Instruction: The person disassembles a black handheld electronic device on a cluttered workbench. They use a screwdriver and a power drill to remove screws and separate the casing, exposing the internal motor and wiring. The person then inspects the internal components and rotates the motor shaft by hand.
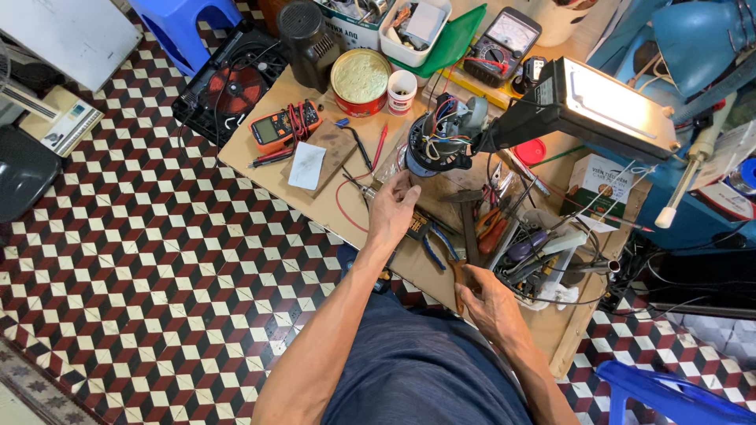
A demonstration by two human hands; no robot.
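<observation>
Repair work on a small grey electric motor with coloured wires [441,138], standing on the cluttered wooden counter [331,205].
Left hand [391,211] touches the motor base, fingers loosely spread, holding nothing; right hand [490,303] rests by the orange-handled pliers [490,228], grip unclear.

Two hands at work over a cluttered tabletop [331,201].
Left hand [391,208] touches the wired motor [442,142] at twelve o'clock; right hand [490,303] rests by the tool tray [543,264].

Bare forearms, no sleeves; dark blue-grey cloth over the lap.
</observation>
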